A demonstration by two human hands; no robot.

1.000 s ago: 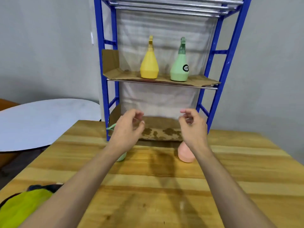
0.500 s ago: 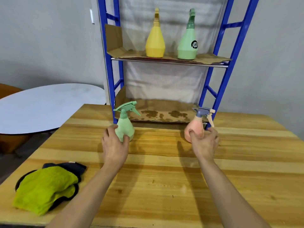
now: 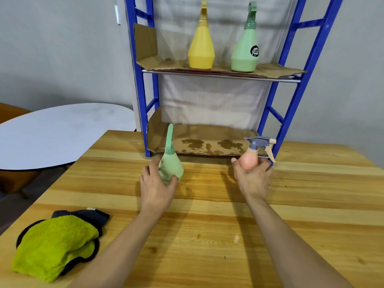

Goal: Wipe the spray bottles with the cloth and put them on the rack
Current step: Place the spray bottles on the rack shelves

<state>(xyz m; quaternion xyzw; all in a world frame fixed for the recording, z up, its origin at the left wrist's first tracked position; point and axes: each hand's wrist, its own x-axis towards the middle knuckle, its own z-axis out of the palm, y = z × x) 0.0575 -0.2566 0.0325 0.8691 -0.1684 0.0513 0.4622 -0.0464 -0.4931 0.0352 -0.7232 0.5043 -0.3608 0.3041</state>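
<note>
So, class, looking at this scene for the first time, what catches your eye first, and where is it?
Two hands on small spray bottles on the wooden table: the left hand holds a green bottle, the right hand a pink bottle. Behind, a yellow bottle stands on the blue rack, and a lime cloth lies front left.

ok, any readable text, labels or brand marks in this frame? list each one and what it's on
Round black sticker with a white mark on the tall green bottle on the rack's upper shelf: too blurred to read.
Nothing else shows any print: the yellow bottle, the small green bottle at the left hand, the pink bottle in the right hand, and the cloth.
</note>
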